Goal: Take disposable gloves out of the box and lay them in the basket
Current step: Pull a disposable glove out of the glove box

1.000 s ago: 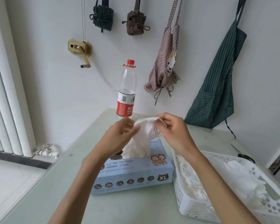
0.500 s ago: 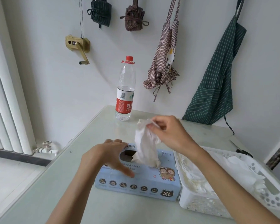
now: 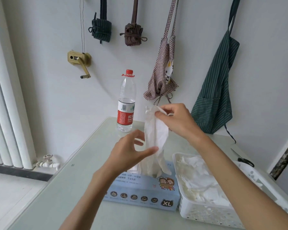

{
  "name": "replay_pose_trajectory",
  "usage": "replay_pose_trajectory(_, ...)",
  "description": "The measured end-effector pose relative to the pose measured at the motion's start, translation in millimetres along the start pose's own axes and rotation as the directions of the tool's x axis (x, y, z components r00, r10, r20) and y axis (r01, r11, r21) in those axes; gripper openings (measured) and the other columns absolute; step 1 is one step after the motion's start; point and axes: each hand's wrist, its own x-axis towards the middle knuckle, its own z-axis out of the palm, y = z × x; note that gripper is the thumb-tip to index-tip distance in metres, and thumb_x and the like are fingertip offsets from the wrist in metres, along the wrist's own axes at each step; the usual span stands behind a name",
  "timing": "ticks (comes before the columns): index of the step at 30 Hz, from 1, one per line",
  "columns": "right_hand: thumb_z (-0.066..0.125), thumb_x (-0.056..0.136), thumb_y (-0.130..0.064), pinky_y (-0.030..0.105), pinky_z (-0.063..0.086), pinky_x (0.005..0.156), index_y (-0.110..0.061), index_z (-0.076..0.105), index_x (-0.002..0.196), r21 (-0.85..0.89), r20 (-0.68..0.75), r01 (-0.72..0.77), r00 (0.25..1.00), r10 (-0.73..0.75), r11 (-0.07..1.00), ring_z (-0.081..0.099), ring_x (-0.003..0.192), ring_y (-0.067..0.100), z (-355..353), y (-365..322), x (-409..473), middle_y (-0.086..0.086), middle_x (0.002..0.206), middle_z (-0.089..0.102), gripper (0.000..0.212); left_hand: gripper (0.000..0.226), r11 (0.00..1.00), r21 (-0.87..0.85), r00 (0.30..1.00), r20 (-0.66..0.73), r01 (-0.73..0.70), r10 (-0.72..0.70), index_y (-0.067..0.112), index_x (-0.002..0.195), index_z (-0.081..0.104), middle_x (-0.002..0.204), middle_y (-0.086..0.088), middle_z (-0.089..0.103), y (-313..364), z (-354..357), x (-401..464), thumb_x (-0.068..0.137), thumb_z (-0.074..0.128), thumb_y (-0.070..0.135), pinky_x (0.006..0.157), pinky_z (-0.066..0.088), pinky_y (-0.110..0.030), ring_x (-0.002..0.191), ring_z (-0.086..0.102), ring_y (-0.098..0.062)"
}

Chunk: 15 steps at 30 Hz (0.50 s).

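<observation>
The right hand [image 3: 178, 121] pinched a glove [image 3: 155, 138] by its cuff, hanging above the box [image 3: 140, 191]; the left hand [image 3: 131, 153], its grip released, hovered beside it. Lifting straight until clear, then swinging to the basket [image 3: 206, 213], seemed best.

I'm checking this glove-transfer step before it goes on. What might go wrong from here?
1. The glove pinched by the right hand hangs with its lower end at the box opening; lifting it may drag more gloves out.
2. The left hand is off the box, so the box may lift or slide.
3. The water bottle stands close behind; a swing could tip it.
</observation>
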Motion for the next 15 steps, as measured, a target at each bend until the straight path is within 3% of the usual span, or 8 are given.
replay_pose_trajectory(3,0.062,0.089,-0.021,0.025,0.042,0.062,-0.014,0.074,0.096,0.074,-0.042,-0.037,0.998,0.040,0.997,0.051,0.061,0.007,-3,4,1,-0.003,0.073,0.063,0.015,0.022,0.998,0.062,1.000,-0.005,0.007,-0.007,0.022,0.088,0.063,0.093,0.017,0.066,-6,-1,7,0.086,0.063,0.045,0.084,0.053,-0.035,0.090,0.063,-0.002)
replay_pose_trajectory(5,0.063,0.089,-0.020,0.025,0.041,0.062,-0.013,0.074,0.096,0.069,-0.049,-0.052,0.997,0.055,0.996,0.048,0.058,0.005,-10,8,0,-0.005,0.071,0.060,0.015,0.023,0.997,0.069,0.999,0.013,0.032,-0.033,0.021,0.078,0.061,0.091,0.010,0.069,-11,-6,12,0.090,0.059,0.041,0.076,0.052,-0.033,0.085,0.065,-0.006)
replay_pose_trajectory(7,0.063,0.089,-0.020,0.026,0.041,0.065,-0.013,0.073,0.102,0.041,-0.044,-0.062,0.997,0.064,0.997,0.048,0.060,0.004,-17,13,-1,-0.002,0.078,0.063,0.018,0.031,0.998,0.062,0.999,0.020,0.027,-0.028,0.020,0.066,0.052,0.072,0.010,0.062,-10,-13,14,0.093,0.057,0.035,0.061,0.042,-0.028,0.067,0.057,-0.008)
replay_pose_trajectory(11,0.063,0.089,-0.022,0.032,0.046,0.066,-0.014,0.073,0.101,-0.009,-0.072,-0.035,0.997,0.034,0.999,0.053,0.064,0.009,-34,14,-3,0.004,0.084,0.068,0.017,0.038,0.999,-0.032,1.000,0.002,0.006,-0.006,0.022,0.059,0.047,0.049,0.016,0.050,4,-24,23,0.096,0.054,0.026,0.052,0.029,-0.023,0.049,0.042,-0.001)
replay_pose_trajectory(13,0.063,0.090,-0.023,0.038,0.050,0.068,-0.015,0.073,0.095,-0.042,-0.084,-0.004,0.996,0.001,0.999,0.058,0.068,0.020,-43,11,-4,0.007,0.085,0.070,0.014,0.035,0.996,-0.089,0.999,-0.046,-0.015,0.011,0.016,0.063,0.054,0.054,0.009,0.054,14,-30,29,0.093,0.055,0.035,0.053,0.033,-0.028,0.052,0.043,-0.005)
replay_pose_trajectory(15,0.063,0.090,-0.023,0.036,0.051,0.071,-0.018,0.073,0.090,-0.048,-0.066,0.021,0.998,-0.025,0.999,0.062,0.075,0.024,-50,7,-5,0.008,0.088,0.071,0.011,0.042,0.992,-0.124,0.996,-0.083,-0.035,0.024,0.008,0.077,0.062,0.068,-0.013,0.061,19,-35,35,0.084,0.051,0.047,0.062,0.040,-0.035,0.063,0.048,-0.015)
